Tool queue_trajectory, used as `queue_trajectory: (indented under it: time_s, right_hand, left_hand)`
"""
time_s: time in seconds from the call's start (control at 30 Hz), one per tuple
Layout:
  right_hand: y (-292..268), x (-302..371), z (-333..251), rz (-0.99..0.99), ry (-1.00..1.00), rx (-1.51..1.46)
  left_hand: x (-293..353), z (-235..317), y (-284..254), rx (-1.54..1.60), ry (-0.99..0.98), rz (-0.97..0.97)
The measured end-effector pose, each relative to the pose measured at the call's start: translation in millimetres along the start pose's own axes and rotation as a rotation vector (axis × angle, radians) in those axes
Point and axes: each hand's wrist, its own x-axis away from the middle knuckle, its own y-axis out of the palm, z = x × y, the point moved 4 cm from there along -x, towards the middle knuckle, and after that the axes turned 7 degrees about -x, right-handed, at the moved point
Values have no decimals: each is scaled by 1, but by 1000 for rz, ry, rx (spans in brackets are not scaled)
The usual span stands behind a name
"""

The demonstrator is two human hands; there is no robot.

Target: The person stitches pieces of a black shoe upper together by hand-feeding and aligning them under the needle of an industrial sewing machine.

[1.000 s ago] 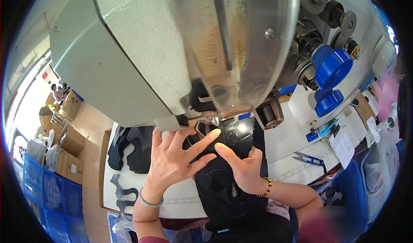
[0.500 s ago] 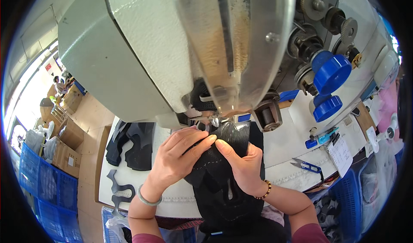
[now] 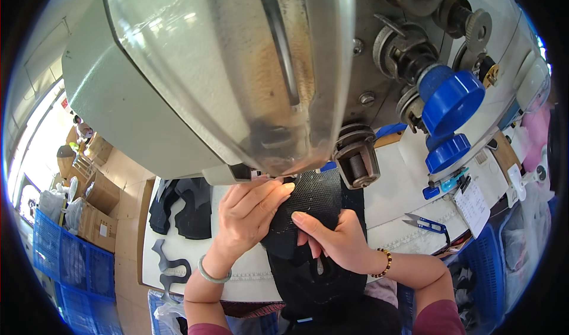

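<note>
Under the head of a grey-white sewing machine (image 3: 172,80) I hold a black mesh fabric piece (image 3: 313,194), its far edge close to the needle area, which the machine hides. My left hand (image 3: 252,211) pinches the left edge of the piece, fingertips close together. My right hand (image 3: 336,238) grips its right side, with the thumb on top and the fingers curled partly underneath. More black material (image 3: 317,281) with a small elongated opening hangs below toward my lap. The exact join between the layers cannot be made out.
Cut black pieces (image 3: 192,210) and a wavy grey strip (image 3: 169,264) lie at left on the white table (image 3: 249,273). At right are blue thread snips (image 3: 425,223), a written sheet (image 3: 472,209) and blue tension knobs (image 3: 453,104). Blue crates (image 3: 71,246) and cardboard boxes stand on the floor.
My right hand has moved slightly down and right, so its thumb is farther from my left fingertips. More of the mesh shows between the hands. The view has shifted, making the machine head appear larger.
</note>
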Motion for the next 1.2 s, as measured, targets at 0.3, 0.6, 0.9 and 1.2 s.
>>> queue_trajectory:
  time_s: [0.3, 0.6, 0.9, 1.2]
  right_hand:
    - [-8, -2, -1, 10, -5, -112]
    - [-14, 0, -3, 131, -100, -59]
    - [-26, -6, -12, 239, -232, -48]
    - [-48, -19, -19, 213, -172, -95]
  left_hand:
    - [0, 10, 1, -80, 20, 44]
    - [-3, 23, 2, -217, 53, 18]
    - [-9, 40, 1, -411, 197, -218]
    - [-3, 12, -9, 113, -84, -118]
